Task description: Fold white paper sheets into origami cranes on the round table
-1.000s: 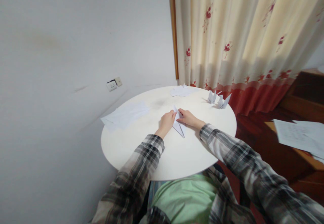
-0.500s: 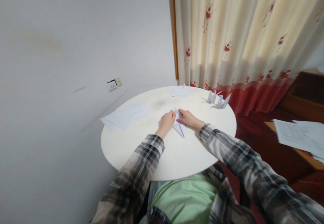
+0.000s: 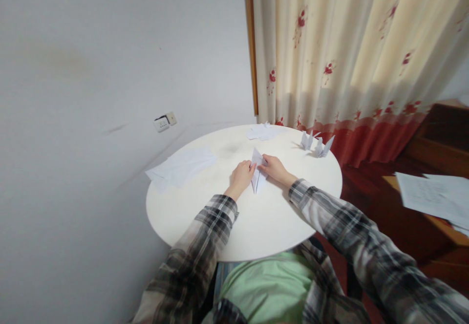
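Between my hands is a folded piece of white paper (image 3: 256, 181), with one narrow point toward me and another pointing away. My left hand (image 3: 242, 174) pinches its left side, thumb on top. On the right side my right hand (image 3: 274, 168) grips the paper between thumb and fingers. Parts of the folds are hidden under my fingertips. The paper is held over the middle of the round white table (image 3: 242, 236).
Two folded paper cranes (image 3: 307, 140) stand at the table's right rear edge. Loose white sheets (image 3: 183, 165) lie on the left, and more paper (image 3: 264, 132) at the back. A wall is close on the left; a curtain (image 3: 330, 70) hangs behind. Printed sheets (image 3: 436, 194) lie off right.
The folded paper has turned: its near point has swung left, and its far point now shows more. My right hand has shifted slightly right and up, still gripping. My left hand has barely moved.
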A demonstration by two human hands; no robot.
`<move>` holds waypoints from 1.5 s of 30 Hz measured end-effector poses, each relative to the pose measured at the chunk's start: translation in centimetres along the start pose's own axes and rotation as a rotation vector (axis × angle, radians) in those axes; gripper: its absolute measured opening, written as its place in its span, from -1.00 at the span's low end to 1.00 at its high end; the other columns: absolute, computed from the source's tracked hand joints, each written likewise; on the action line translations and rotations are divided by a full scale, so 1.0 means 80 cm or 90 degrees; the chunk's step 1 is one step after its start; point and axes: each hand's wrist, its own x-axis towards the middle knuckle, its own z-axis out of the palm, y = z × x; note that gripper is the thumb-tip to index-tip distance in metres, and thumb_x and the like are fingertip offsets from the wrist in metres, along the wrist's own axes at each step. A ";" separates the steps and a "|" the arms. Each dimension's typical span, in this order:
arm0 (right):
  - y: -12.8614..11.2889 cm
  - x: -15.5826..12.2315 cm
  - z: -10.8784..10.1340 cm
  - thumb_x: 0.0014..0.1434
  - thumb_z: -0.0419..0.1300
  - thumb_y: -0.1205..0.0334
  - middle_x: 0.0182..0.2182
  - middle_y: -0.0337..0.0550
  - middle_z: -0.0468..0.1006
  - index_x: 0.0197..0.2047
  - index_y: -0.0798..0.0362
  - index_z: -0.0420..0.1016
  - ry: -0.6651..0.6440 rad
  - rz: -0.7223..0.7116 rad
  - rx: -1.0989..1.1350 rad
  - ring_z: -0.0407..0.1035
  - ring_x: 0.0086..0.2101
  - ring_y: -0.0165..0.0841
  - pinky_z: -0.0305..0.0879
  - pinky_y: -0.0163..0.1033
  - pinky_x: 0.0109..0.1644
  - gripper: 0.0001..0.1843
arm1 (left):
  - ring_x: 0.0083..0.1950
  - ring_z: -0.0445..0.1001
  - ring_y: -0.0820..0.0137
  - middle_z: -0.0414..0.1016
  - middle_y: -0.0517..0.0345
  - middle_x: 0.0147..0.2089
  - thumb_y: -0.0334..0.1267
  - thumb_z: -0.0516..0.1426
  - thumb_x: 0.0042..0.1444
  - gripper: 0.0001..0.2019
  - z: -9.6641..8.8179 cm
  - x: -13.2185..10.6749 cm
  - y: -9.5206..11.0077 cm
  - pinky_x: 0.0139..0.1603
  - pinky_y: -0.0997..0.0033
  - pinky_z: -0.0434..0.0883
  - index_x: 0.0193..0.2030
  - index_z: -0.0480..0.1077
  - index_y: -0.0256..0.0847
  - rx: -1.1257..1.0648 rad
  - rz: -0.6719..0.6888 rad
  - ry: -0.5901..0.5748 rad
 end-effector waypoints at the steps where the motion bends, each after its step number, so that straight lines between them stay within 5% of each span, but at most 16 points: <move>1: 0.000 0.000 0.000 0.09 0.12 0.20 -0.39 -0.13 0.47 -0.28 0.14 0.38 0.002 0.002 0.000 0.26 -0.40 -0.40 0.06 -0.35 -0.33 -0.82 | -0.17 0.39 0.38 0.43 0.06 -0.22 -0.06 -0.19 0.23 -0.64 0.000 0.000 0.000 -0.25 0.45 0.22 -0.28 0.32 -0.20 -0.002 0.000 0.000; 23: 0.000 -0.001 0.000 0.12 0.07 0.14 -0.24 0.04 0.49 -0.14 0.16 0.30 -0.041 0.097 -0.033 0.34 -0.31 -0.32 0.10 -0.31 -0.31 -0.70 | -0.21 0.42 0.40 0.44 0.07 -0.22 -0.18 -0.11 0.23 -0.83 -0.007 -0.001 0.003 -0.27 0.46 0.23 -0.15 0.20 -0.18 -0.058 -0.042 0.007; 45: 0.005 -0.001 0.004 0.10 0.08 0.27 -0.26 -0.01 0.50 -0.09 0.14 0.27 -0.038 0.067 -0.033 0.35 -0.29 -0.33 0.10 -0.33 -0.29 -0.72 | -0.20 0.42 0.40 0.46 0.11 -0.20 -0.29 -0.02 0.17 -0.88 0.002 0.001 -0.006 -0.25 0.47 0.25 -0.15 0.25 -0.14 -0.102 0.000 0.022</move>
